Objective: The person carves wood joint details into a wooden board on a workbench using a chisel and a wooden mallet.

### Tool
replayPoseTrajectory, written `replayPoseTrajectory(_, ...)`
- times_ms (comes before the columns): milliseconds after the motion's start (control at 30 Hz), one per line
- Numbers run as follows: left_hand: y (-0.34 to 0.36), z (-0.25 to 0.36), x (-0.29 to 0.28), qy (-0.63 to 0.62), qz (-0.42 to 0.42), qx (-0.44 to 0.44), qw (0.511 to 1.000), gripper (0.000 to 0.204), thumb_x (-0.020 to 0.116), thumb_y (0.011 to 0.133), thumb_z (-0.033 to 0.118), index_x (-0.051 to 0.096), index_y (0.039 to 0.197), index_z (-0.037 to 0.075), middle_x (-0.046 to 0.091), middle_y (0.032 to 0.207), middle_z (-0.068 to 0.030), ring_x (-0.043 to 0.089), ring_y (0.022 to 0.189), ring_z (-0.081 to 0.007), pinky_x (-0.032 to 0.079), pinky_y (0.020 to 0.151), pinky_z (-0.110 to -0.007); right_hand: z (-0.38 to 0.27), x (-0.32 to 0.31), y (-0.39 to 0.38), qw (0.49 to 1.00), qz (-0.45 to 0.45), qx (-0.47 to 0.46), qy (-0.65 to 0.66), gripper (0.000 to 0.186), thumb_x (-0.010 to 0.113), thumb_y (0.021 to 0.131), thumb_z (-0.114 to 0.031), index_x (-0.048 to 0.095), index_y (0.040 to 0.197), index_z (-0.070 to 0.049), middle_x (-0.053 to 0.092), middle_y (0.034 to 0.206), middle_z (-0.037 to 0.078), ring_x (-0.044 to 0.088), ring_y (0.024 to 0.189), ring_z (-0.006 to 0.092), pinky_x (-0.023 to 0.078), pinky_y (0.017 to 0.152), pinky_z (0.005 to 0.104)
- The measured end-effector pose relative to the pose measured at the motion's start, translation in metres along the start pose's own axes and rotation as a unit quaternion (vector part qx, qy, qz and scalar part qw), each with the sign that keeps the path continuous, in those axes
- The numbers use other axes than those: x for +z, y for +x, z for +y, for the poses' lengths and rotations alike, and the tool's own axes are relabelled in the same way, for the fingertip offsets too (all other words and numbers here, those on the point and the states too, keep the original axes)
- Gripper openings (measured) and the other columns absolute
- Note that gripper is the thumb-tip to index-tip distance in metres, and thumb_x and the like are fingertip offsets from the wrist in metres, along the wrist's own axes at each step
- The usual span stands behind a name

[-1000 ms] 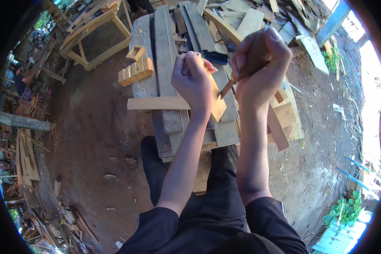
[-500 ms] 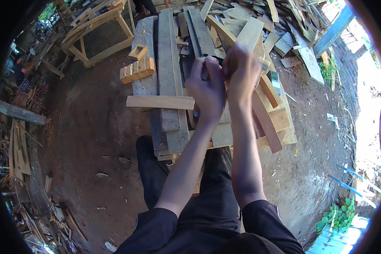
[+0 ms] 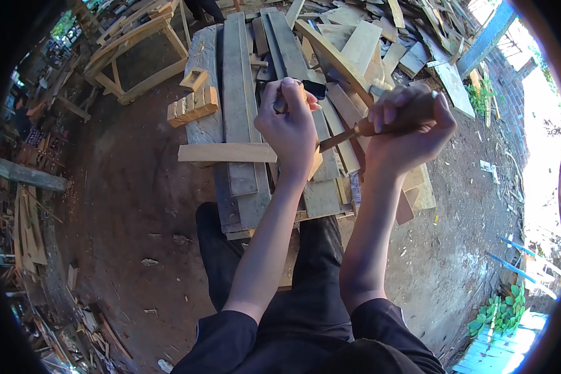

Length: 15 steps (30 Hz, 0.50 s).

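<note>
My left hand [image 3: 291, 128] is closed over the middle of the plank-covered bench [image 3: 271, 215]. A dark rounded end [image 3: 280, 106] shows at its curled fingers; most of what it grips is hidden. To its right, my right hand [image 3: 408, 146] wraps round the brown wooden handle of a chisel [image 3: 421, 115]. The narrow dark blade slants down and left toward my left wrist. Beneath that wrist, a small pale piece of wood [image 3: 316, 164] is partly covered. Just beyond my left fingers sits a dark object [image 3: 313, 89], too obscured to name.
A pale board [image 3: 227, 153] crosses the bench's left side, near a row of small wooden blocks [image 3: 193, 106]. Long strips [image 3: 338, 56] lie at an angle on the right. A wooden frame stand [image 3: 137, 56] is far left; scrap wood [image 3: 411, 59] is piled far right.
My hands were close together over the bench and have moved apart. The right swung right and nearer, bringing the chisel into plain view; the left shifted slightly left.
</note>
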<state>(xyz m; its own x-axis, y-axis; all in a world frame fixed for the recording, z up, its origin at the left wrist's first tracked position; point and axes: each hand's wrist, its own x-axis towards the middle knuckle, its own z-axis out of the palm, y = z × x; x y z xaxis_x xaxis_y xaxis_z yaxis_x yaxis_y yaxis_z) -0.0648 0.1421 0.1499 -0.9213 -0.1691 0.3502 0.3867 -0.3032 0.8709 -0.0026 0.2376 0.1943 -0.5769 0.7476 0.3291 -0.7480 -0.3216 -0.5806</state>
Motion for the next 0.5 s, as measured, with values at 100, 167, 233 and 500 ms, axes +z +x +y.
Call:
replayPoseTrajectory(100, 0.000, -0.001, 0.001, -0.013, 0.006, -0.011, 1.000, 0.024, 0.050, 0.101, 0.014, 0.059, 0.086, -0.002, 0.066, 0.066, -0.0110, 0.064, 0.057, -0.0162, 0.051, 0.057, -0.028, 0.006, 0.014, -0.002, 1.000, 0.014, 0.014, -0.009, 0.039, 0.045, 0.095, -0.042, 0.048, 0.075, -0.008, 0.050, 0.061, 0.006, 0.043, 0.045, 0.0147, 0.029, 0.039, 0.0280)
replayPoseTrajectory(167, 0.001, 0.000, -0.002, -0.011, -0.003, -0.007, 1.000, 0.024, 0.050, 0.102, 0.014, 0.059, 0.087, -0.002, 0.066, 0.066, -0.0106, 0.064, 0.058, -0.0157, 0.051, 0.057, -0.028, 0.009, 0.016, -0.003, 0.999, -0.008, 0.018, -0.037, 0.041, 0.045, 0.095, -0.042, 0.049, 0.074, -0.008, 0.049, 0.058, 0.006, 0.043, 0.044, 0.0140, 0.029, 0.039, 0.0273)
replayPoseTrajectory(233, 0.000, -0.001, -0.006, -0.005, -0.008, 0.002, 1.000, 0.024, 0.050, 0.102, 0.015, 0.059, 0.087, -0.003, 0.065, 0.066, -0.0102, 0.064, 0.058, -0.0152, 0.051, 0.057, -0.028, 0.026, 0.006, -0.004, 0.991, -0.023, 0.065, -0.117, 0.048, 0.044, 0.097, -0.043, 0.051, 0.068, -0.007, 0.045, 0.053, 0.004, 0.043, 0.044, 0.0105, 0.028, 0.040, 0.0252)
replayPoseTrajectory(500, -0.012, 0.001, 0.005, 0.012, -0.018, 0.023, 0.999, 0.027, 0.050, 0.104, 0.015, 0.059, 0.088, -0.004, 0.064, 0.067, -0.0088, 0.062, 0.059, -0.0147, 0.052, 0.059, -0.029, 0.049, -0.028, -0.014, 0.977, -0.045, 0.076, -0.196, 0.042, 0.048, 0.094, -0.043, 0.053, 0.075, -0.006, 0.046, 0.057, 0.005, 0.041, 0.044, 0.0135, 0.030, 0.040, 0.0269)
